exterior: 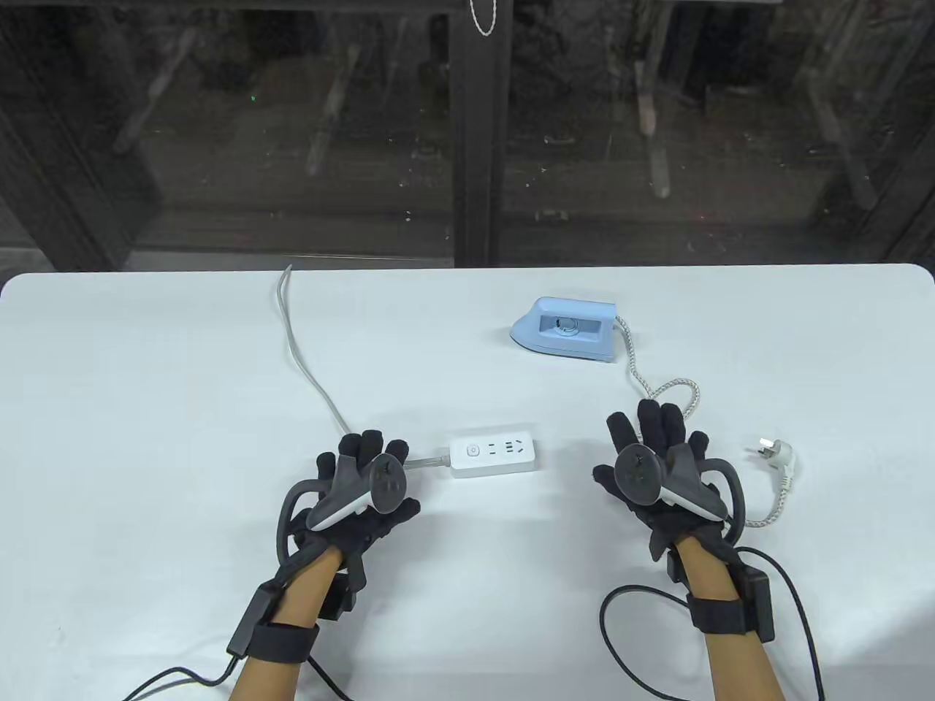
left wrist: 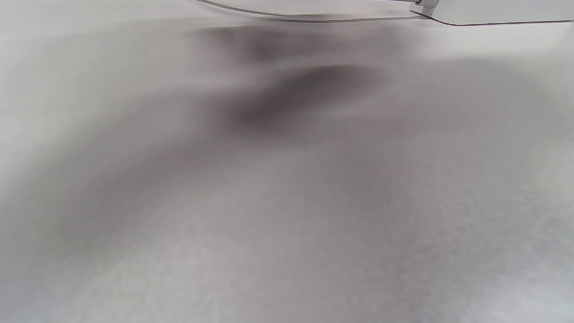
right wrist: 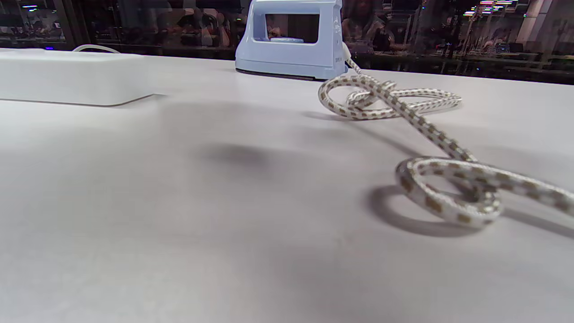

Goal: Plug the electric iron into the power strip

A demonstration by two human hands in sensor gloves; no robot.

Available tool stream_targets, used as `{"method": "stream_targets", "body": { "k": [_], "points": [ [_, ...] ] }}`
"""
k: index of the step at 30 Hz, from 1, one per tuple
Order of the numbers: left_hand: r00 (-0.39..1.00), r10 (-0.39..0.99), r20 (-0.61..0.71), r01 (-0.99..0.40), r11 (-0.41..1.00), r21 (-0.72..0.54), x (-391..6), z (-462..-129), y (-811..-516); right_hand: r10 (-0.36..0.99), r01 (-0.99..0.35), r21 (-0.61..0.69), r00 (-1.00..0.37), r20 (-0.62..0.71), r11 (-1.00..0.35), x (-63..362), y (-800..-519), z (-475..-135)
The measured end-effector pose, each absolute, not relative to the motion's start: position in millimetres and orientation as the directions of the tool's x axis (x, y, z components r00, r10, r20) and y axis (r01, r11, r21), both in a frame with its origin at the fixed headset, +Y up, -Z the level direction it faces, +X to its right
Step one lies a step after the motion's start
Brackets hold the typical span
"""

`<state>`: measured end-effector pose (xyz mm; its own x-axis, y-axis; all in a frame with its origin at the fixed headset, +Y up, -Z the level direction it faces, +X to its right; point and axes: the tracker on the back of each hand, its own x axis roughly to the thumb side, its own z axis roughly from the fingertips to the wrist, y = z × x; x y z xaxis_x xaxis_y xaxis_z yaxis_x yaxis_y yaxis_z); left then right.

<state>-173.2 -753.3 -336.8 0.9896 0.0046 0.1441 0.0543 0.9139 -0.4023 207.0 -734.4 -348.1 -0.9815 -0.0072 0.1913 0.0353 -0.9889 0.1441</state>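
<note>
- Behind the white table (exterior: 182, 350) you have dark glass, and its reflections fill the top of the right wrist view; the tabletop itself is pale and matte.
- Your left hand (exterior: 363, 485) lies flat with fingers spread, holding nothing, just left of the power strip (exterior: 495, 455), near where the strip's grey lead (exterior: 307, 358) enters it.
- Your right hand (exterior: 661, 471) is also spread flat and holds nothing. It sits between the strip and the plug (exterior: 773, 451), apart from both.
- The electric iron (exterior: 566, 328) stands further back on the table, right of centre. Its braided cord (exterior: 668, 391) loops behind your right hand and runs round to the plug, which lies free on the table at your right.
- Nothing of the task looks done yet: the strip's sockets are bare.
- Risk: the cord shows two tight loops in the right wrist view. Pull the plug across quickly and those loops could snag or cinch, dragging the light iron with them.
- Risk: the strip lies loose. Push the plug in without your left hand bracing it and it will likely slide away.
- Risk: the pins must match the socket's slots; a tilted plug would jam at the face.
</note>
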Motion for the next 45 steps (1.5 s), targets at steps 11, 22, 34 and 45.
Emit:
{"method": "stream_targets", "body": {
  "k": [11, 22, 34, 45],
  "points": [
    [0.987, 0.044, 0.156, 0.023, 0.914, -0.405, -168, -342, -749, 0.011, 0.019, 0.160, -0.983, 0.185, -0.987, 207, -734, -350],
    [0.965, 0.038, 0.258, 0.080, 0.898, -0.432, -110, -385, -744, 0.009, 0.022, 0.167, -0.984, 0.180, -0.986, 209, -736, -350],
    [0.967, -0.095, 0.238, 0.201, 0.857, -0.474, -77, -420, -756, 0.018, 0.015, 0.184, -0.984, 0.178, -0.983, 209, -735, -349],
    [0.940, -0.039, 0.338, 0.174, 0.909, -0.379, -69, -403, -743, 0.020, 0.013, 0.187, -0.985, 0.173, -0.982, 209, -737, -349]
  ]
}}
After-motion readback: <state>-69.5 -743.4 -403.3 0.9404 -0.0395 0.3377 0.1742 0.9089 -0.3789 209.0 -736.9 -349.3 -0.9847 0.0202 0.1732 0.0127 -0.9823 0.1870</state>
